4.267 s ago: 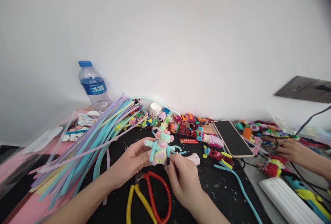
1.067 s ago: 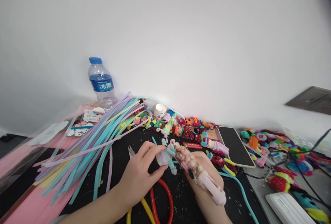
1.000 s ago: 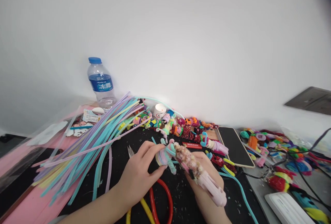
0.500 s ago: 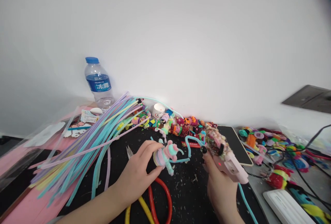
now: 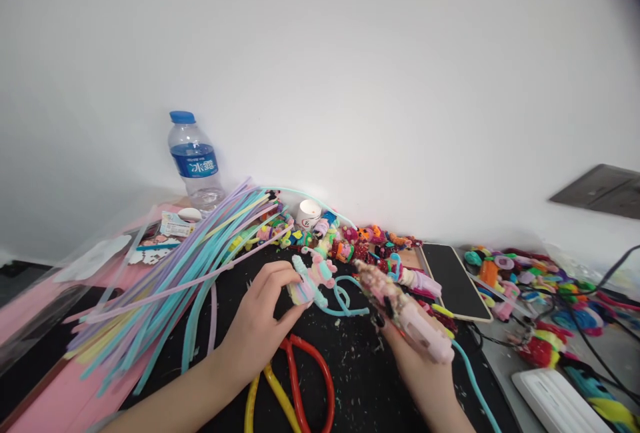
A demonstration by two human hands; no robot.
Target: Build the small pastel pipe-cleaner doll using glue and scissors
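Note:
My left hand (image 5: 260,320) pinches a small pastel pipe-cleaner figure (image 5: 323,272) between thumb and fingers, above the black mat (image 5: 357,380). The figure has pink, aqua and lilac coils, and one aqua limb points up. In my right hand (image 5: 420,373) is a pale pink hot glue gun (image 5: 425,334), its front crusted with glue and coloured fluff. The gun's nozzle points up and left, to the right of the figure and apart from it. A bent blue pipe cleaner (image 5: 344,310) curls between the two. Below my left hand lie scissors (image 5: 327,373) with red and yellow handles, their blades mostly hidden.
Loose pastel pipe cleaners (image 5: 200,266) spread across the left side. A water bottle (image 5: 197,163) and a paper cup (image 5: 309,212) stand near the wall. Finished figures (image 5: 345,250) line the back. At right lie a dark tablet-like panel (image 5: 455,283), a white power strip (image 5: 555,400) and cables.
The figure has turned in my left hand, with an aqua limb now raised. My right hand has brought the glue gun left and tilted it, nearer to the figure.

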